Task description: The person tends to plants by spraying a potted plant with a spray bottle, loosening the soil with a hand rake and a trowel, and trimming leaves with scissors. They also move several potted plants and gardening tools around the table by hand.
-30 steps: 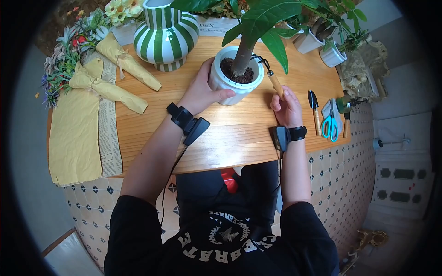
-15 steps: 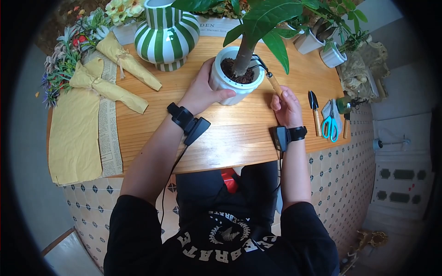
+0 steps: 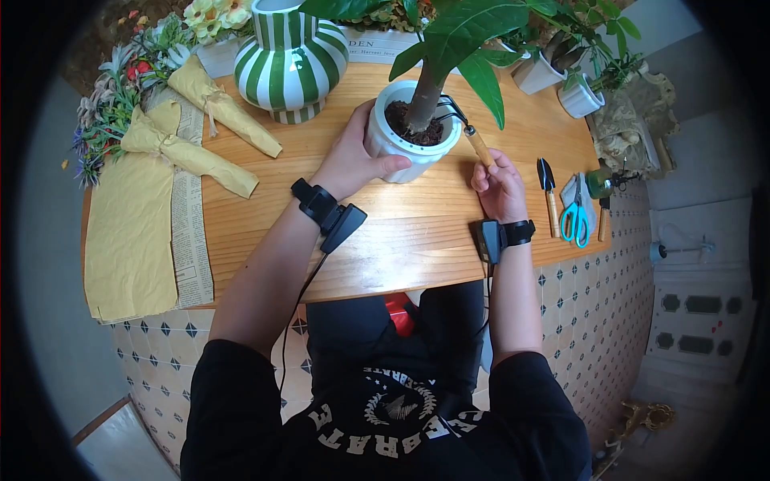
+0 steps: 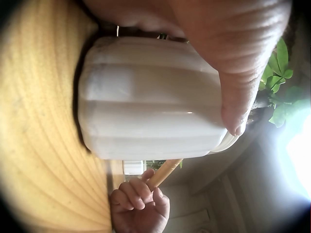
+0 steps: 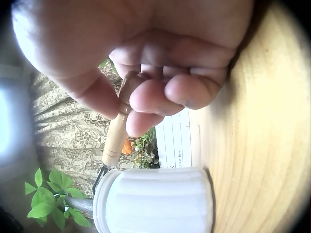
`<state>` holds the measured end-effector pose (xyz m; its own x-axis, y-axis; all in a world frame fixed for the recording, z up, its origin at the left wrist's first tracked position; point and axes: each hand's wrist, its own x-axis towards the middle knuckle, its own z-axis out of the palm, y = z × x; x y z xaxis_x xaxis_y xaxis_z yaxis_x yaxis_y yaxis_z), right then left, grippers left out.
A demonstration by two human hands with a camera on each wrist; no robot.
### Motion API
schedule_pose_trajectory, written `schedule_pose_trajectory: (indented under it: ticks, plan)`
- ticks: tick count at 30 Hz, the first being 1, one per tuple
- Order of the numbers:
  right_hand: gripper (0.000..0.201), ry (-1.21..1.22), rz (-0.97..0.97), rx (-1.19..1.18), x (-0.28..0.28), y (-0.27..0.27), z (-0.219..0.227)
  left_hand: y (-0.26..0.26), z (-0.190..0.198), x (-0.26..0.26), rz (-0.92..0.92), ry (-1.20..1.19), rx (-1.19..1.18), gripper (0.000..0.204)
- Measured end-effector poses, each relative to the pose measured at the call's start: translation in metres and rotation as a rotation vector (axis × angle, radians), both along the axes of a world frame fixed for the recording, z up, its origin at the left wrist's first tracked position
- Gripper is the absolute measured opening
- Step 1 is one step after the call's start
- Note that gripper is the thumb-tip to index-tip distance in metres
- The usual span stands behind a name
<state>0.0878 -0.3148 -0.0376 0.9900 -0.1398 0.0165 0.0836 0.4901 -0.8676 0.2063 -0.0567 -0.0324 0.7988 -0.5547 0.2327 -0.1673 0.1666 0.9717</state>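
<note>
A white fluted flowerpot (image 3: 411, 164) stands on the wooden table, holding dark soil (image 3: 397, 120) and a thick-stemmed green plant (image 3: 425, 100). My left hand (image 3: 350, 160) grips the pot from its left side, thumb across the front near the rim; the other fingers are mostly hidden behind it. To the right of the pot, my right hand (image 3: 504, 186) pinches the wooden handle of a small hand rake (image 3: 479, 147) between thumb and fingers. The rake's black tines reach over the right rim to the soil beside the stem. In the right wrist view, the handle end (image 5: 131, 85) lies among curled fingers.
A green-striped vase (image 3: 291, 68) stands behind the left hand. Paper-wrapped bundles (image 3: 192, 164) and artificial flowers lie at left. On the right are a small trowel (image 3: 548, 188), turquoise-handled scissors (image 3: 575, 223) and white potted plants (image 3: 579, 98).
The rake's tines have dropped slightly toward me inside the pot's right rim, and its handle has tilted a little. The left hand and pot stay almost still.
</note>
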Motion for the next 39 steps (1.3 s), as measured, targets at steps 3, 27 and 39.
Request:
schedule_pose_trajectory:
  ticks: [3,27,39]
  plan:
    - [0.023,0.013,-0.016,0.001,-0.0005,0.0005,0.0006,-0.0001,0.0004,0.0004,-0.001,-0.001,-0.002,0.101]
    - [0.024,0.02,-0.013,-0.045,-0.0027,0.0018,0.0028,0.0001,0.0016,-0.0004,-0.006,0.012,-0.011,0.101]
    - [0.022,-0.002,0.005,-0.051,-0.0022,0.0007,0.0011,0.0004,0.0034,-0.001,-0.019,0.016,-0.022,0.1]
